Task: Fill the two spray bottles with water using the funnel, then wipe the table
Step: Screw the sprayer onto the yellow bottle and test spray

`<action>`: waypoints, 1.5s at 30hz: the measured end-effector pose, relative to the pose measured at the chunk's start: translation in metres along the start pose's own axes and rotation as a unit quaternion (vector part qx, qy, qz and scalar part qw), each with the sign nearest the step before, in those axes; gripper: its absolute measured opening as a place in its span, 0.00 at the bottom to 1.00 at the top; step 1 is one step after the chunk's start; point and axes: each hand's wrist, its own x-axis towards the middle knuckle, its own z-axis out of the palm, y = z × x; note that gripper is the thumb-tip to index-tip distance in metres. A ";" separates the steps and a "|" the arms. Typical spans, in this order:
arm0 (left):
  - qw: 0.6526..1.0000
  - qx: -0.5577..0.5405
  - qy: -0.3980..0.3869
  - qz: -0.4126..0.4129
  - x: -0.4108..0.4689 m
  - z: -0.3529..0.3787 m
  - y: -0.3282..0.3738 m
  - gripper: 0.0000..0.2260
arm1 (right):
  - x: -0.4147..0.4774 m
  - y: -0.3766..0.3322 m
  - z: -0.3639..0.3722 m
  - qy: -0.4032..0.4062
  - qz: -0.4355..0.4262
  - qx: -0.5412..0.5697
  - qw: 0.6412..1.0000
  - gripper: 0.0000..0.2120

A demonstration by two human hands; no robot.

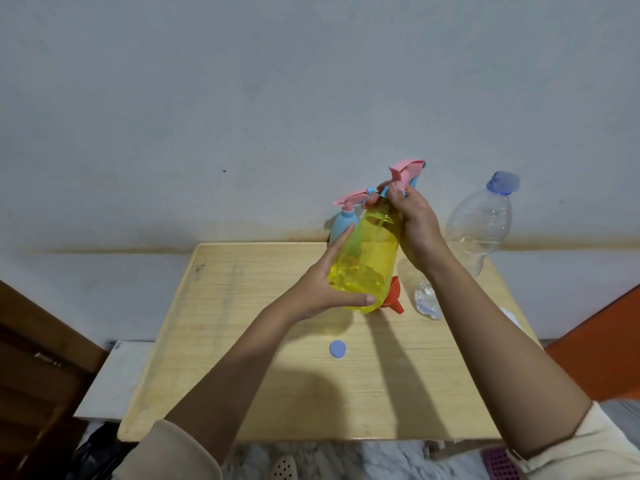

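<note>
Fingers (398, 194) of right hand (417, 226) closed round the pink spray head (407, 171); left hand (325, 289) wraps the yellow spray bottle (367, 258), steadying it above the table (242, 341) (likely for twisting). Funnel (394, 296) lies beneath; blue spray bottle (344, 225) behind.

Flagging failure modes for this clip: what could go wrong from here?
1. The yellow spray bottle is held tilted above the table while the right hand grips its pink trigger head; if the head comes loose, water may spill.
2. The red funnel lies directly under the bottle and could get knocked.
3. The uncapped clear bottle stands by the table's far right edge, close to the right forearm.
</note>
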 end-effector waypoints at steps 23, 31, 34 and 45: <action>0.960 0.130 0.249 -0.007 -0.092 0.070 -0.042 0.49 | -0.090 0.041 0.054 0.217 -0.030 -0.209 0.953 0.19; 0.961 0.166 0.221 -0.026 -0.148 0.042 -0.062 0.47 | -0.093 0.052 0.094 0.192 0.044 -0.155 0.968 0.09; 0.960 0.183 0.207 -0.032 -0.172 0.026 -0.073 0.46 | -0.103 0.068 0.113 0.200 0.063 -0.163 0.964 0.05; 0.969 0.168 0.105 -0.147 -0.246 -0.025 -0.104 0.20 | -0.153 0.117 0.150 0.148 0.062 -0.220 0.962 0.04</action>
